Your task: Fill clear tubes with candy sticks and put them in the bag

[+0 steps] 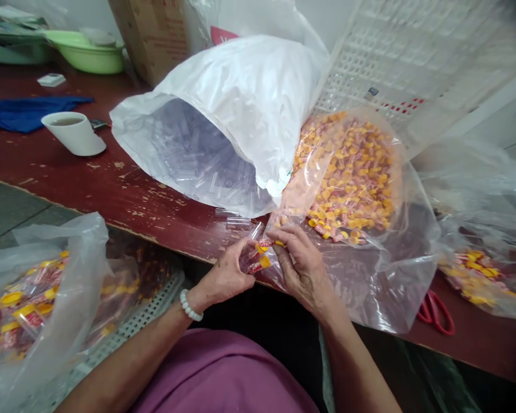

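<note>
My left hand [226, 274], with a white bead bracelet at the wrist, is closed round a few small clear plastic tubes [253, 264] that have yellow caps and red print. Fingers of my right hand [303, 265] pinch a small yellow cap [279, 244] beside the upper tube; whether it touches the tube is hard to tell. Just behind, several bare clear tubes [239, 222] lie at the mouth of a white sack [258, 74] full of more such tubes. To the right, a clear plastic bag [370, 281] holds a heap of yellow caps with red-printed pieces [352, 178].
At lower left, a plastic bag [83, 252] of capped tubes sits on a crate [124, 335]. Red-handled scissors [436, 312] lie at right, near another bag [507, 269]. A white cup [73, 135], blue cloth [30, 112], green basin [90, 54] and upright white crate [395, 69] stand around.
</note>
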`<state>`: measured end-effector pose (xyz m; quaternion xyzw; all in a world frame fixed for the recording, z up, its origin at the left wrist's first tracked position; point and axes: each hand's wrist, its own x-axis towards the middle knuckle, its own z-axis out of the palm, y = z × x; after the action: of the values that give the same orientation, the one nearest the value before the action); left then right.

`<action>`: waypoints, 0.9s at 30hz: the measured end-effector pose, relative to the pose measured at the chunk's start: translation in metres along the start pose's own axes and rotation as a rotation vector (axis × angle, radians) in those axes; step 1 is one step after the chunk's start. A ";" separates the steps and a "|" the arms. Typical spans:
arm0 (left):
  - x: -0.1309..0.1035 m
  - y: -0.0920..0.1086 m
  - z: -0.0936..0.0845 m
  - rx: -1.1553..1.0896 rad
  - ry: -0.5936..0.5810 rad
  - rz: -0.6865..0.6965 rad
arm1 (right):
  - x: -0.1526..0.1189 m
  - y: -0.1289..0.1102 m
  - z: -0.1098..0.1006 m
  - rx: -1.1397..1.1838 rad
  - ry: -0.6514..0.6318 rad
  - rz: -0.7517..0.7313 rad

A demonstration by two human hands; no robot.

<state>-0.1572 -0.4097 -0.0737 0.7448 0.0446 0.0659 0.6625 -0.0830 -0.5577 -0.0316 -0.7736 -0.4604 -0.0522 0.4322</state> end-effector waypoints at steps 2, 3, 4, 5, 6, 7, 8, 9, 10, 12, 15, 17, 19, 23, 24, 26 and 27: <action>0.000 0.001 0.002 0.090 -0.015 0.040 | 0.001 -0.002 0.000 -0.008 -0.086 -0.030; -0.001 0.001 0.003 0.123 -0.023 0.050 | 0.001 -0.003 -0.001 -0.009 -0.122 -0.045; -0.001 0.001 0.003 0.144 -0.032 0.056 | 0.001 -0.004 -0.003 -0.007 -0.149 -0.060; -0.001 0.000 0.004 0.156 -0.043 0.059 | 0.001 -0.004 -0.004 -0.003 -0.168 -0.070; -0.001 0.000 0.004 0.166 -0.056 0.060 | 0.001 -0.004 -0.005 0.003 -0.175 -0.076; -0.001 -0.001 0.004 0.176 -0.068 0.060 | 0.002 -0.003 -0.006 0.012 -0.162 -0.070; -0.001 -0.001 0.004 0.188 -0.078 0.059 | 0.003 -0.001 -0.007 0.027 -0.131 -0.048; -0.001 0.000 0.003 0.205 -0.086 0.060 | 0.005 0.002 -0.007 0.050 -0.074 -0.002; -0.002 0.000 0.003 0.229 -0.095 0.063 | 0.008 0.005 -0.005 0.075 0.014 0.063; -0.003 0.002 0.005 0.292 -0.123 0.082 | 0.016 0.012 0.002 0.104 0.246 0.203; -0.006 0.003 0.015 0.362 -0.163 0.100 | 0.026 0.018 0.021 0.039 0.396 0.197; -0.007 0.001 0.022 0.334 -0.179 0.080 | 0.028 0.020 0.034 -0.016 0.302 0.090; -0.007 -0.002 0.026 0.202 -0.203 0.029 | 0.025 0.025 0.039 0.000 0.268 0.068; -0.002 -0.006 0.015 -0.290 -0.179 -0.156 | 0.009 0.056 0.021 -0.114 0.354 0.272; -0.001 -0.007 0.009 -0.353 -0.140 -0.204 | 0.004 0.069 0.012 -0.225 0.306 0.321; -0.001 -0.008 -0.003 -0.365 -0.063 -0.275 | -0.007 0.094 -0.007 -0.444 0.187 0.378; -0.001 -0.009 -0.008 -0.348 -0.040 -0.292 | -0.012 0.106 -0.016 -0.525 0.165 0.403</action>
<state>-0.1591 -0.4013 -0.0818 0.6060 0.1267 -0.0389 0.7843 -0.0043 -0.5985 -0.0936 -0.9271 -0.2325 -0.1449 0.2559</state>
